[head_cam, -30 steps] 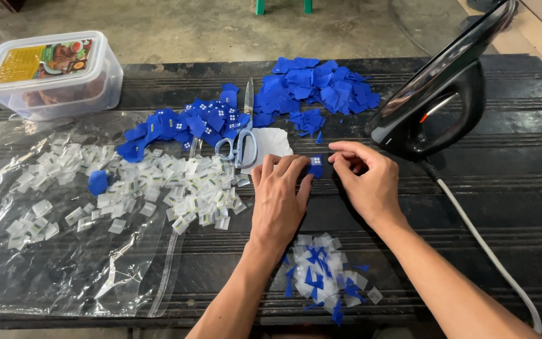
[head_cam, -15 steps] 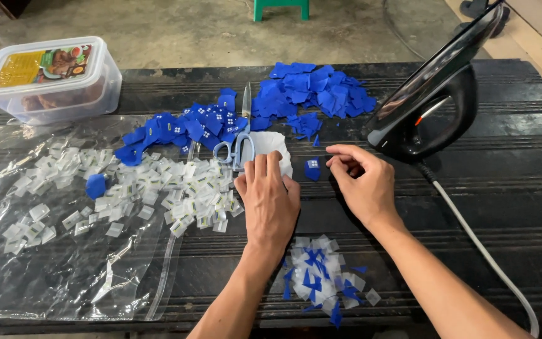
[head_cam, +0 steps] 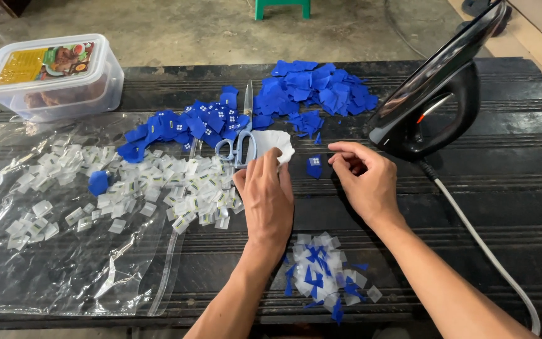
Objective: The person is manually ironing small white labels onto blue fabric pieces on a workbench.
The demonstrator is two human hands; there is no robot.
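On the black ribbed table top (head_cam: 522, 188), the left hand (head_cam: 266, 194) lies palm down at the centre, its fingers stretched forward and resting on a white rounded sheet of paper-like material (head_cam: 278, 145) at its 12 o'clock; whether the fingers pinch that sheet or only press it flat cannot be told. The right hand (head_cam: 364, 179) sits at the left hand's 3 o'clock, fingers loosely curled inward with nothing visibly gripped between them. A small blue square fabric patch with a white mark (head_cam: 314, 167) lies on the table between the two hands, just beside the right hand's fingertips at their 9 o'clock, apart from both. A pair of scissors with light blue handles (head_cam: 238, 141) lies touching the white sheet at its 9 o'clock, blades pointing to 12 o'clock. At 11 o'clock from the left hand spreads a heap of blue patches with white marks (head_cam: 183, 125), and at 1 o'clock a heap of plain blue fabric pieces (head_cam: 315, 88). Small clear-white plastic packets (head_cam: 158, 182) are scattered at 9 o'clock over a crinkled transparent plastic bag (head_cam: 64, 263). A little pile of mixed blue and white scraps (head_cam: 324, 276) lies at 5 o'clock, near the left wrist. A black electric iron standing on its heel (head_cam: 437, 107) is at 1 o'clock from the right hand, its white cord (head_cam: 484, 245) trailing toward 5 o'clock. A clear lidded plastic box (head_cam: 51, 78) stands at the far 10 o'clock corner.
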